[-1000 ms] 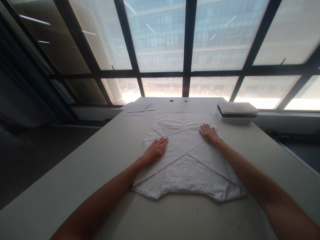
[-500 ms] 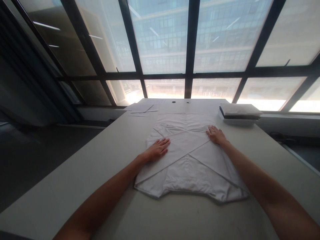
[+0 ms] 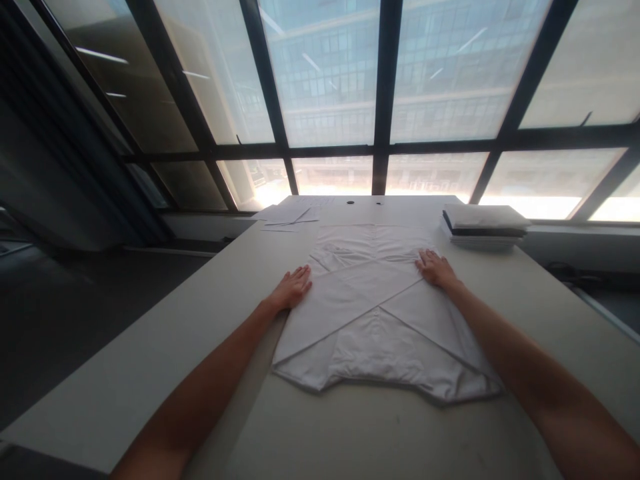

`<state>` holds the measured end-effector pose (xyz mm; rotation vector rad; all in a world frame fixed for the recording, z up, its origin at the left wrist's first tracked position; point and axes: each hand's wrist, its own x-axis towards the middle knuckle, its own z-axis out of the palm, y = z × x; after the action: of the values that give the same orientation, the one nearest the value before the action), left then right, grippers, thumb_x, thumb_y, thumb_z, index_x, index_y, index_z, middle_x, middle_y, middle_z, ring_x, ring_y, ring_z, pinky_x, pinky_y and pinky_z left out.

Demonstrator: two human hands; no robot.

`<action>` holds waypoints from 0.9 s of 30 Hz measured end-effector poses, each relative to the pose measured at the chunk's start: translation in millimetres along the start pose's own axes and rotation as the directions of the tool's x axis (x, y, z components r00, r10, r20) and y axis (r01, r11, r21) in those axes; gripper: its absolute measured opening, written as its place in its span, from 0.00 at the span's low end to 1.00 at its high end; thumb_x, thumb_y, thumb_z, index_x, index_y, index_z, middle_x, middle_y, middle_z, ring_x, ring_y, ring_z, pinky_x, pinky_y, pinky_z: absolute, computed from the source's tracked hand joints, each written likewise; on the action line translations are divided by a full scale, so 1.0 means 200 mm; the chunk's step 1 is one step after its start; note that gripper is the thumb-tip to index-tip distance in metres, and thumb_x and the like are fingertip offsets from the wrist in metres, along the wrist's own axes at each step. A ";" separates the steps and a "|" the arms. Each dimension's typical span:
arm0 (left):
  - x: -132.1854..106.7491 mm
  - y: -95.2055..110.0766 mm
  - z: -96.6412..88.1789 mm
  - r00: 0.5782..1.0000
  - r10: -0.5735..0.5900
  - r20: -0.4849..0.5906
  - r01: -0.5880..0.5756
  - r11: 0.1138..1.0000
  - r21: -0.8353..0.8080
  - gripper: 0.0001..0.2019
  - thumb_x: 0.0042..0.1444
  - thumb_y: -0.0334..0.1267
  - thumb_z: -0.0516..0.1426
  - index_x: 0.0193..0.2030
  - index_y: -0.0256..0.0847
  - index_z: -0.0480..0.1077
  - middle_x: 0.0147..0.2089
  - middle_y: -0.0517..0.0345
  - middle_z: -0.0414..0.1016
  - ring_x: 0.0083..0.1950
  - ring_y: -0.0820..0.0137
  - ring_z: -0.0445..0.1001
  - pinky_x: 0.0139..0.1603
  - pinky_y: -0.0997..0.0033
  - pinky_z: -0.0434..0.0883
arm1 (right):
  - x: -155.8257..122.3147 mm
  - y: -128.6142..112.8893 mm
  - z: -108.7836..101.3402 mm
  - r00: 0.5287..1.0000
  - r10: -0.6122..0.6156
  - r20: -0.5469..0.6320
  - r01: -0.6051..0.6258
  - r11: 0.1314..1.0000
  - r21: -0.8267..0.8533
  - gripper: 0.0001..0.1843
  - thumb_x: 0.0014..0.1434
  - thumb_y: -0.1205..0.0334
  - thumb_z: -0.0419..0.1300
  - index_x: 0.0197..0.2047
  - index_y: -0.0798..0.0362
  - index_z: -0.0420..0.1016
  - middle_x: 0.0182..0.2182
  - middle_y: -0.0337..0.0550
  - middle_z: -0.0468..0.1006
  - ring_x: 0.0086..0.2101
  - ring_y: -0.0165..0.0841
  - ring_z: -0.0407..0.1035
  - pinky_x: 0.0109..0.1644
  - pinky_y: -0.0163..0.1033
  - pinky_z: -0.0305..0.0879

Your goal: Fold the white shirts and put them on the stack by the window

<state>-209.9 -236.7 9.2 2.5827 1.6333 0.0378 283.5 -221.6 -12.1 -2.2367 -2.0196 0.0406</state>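
A white garment [image 3: 370, 300], which looks like a shirt, lies flat on the table with its sleeves folded across and overlapping in the middle. Its lower edge nearest me is wrinkled. My left hand [image 3: 293, 287] rests flat at the garment's left edge, fingers stretched out and touching the cloth. On the right side, my right hand [image 3: 435, 268] lies with extended fingers on the upper part of the garment, near small gathered creases. Neither hand grasps anything.
The pale table [image 3: 190, 340] reaches to a large window with dark frames. Loose white papers [image 3: 287, 213] lie at its far left. A stack of folded white and black items [image 3: 483, 227] sits at the far right. A dark curtain [image 3: 75, 147] hangs at left.
My left hand has slid left, from on top of the garment to its left edge. My right hand stays in about the same place on the cloth.
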 end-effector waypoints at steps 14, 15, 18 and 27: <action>-0.09 0.26 -0.04 0.910 0.415 -0.017 -0.414 0.902 -0.120 0.27 0.73 0.52 0.41 0.75 0.51 0.53 0.77 0.61 0.48 0.78 0.64 0.40 0.76 0.56 0.42 | 0.00 0.00 0.01 1.000 0.002 -0.014 -0.002 1.000 0.015 0.35 0.71 0.48 0.36 0.75 0.57 0.50 0.73 0.52 0.50 0.71 0.42 0.44 0.71 0.55 0.43; -0.09 0.27 -0.05 0.913 0.408 -0.002 -0.406 0.907 -0.114 0.27 0.73 0.52 0.40 0.75 0.52 0.52 0.77 0.62 0.47 0.78 0.64 0.40 0.76 0.56 0.41 | 0.01 0.00 0.01 1.000 0.002 -0.015 -0.002 1.000 0.016 0.35 0.71 0.48 0.36 0.75 0.57 0.50 0.73 0.52 0.51 0.71 0.42 0.44 0.71 0.55 0.43; -0.10 0.26 -0.06 0.916 0.401 0.027 -0.396 0.911 -0.114 0.27 0.73 0.54 0.39 0.76 0.54 0.49 0.77 0.63 0.45 0.78 0.64 0.40 0.76 0.57 0.41 | 0.01 0.00 0.01 1.000 0.003 -0.020 -0.002 1.000 0.017 0.35 0.71 0.49 0.36 0.75 0.57 0.50 0.73 0.53 0.51 0.71 0.42 0.44 0.71 0.54 0.43; -0.07 0.18 -0.06 0.922 0.379 0.077 -0.375 0.925 -0.066 0.28 0.73 0.56 0.38 0.76 0.56 0.46 0.78 0.63 0.41 0.78 0.64 0.39 0.76 0.57 0.39 | 0.02 0.00 0.01 0.999 -0.013 -0.037 0.013 1.000 0.012 0.34 0.71 0.50 0.38 0.73 0.58 0.53 0.72 0.55 0.55 0.70 0.44 0.48 0.70 0.55 0.46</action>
<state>-184.4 -264.1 25.0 2.7740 1.0702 -0.0109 283.8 -218.2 -14.7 -2.2002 -2.0096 0.0112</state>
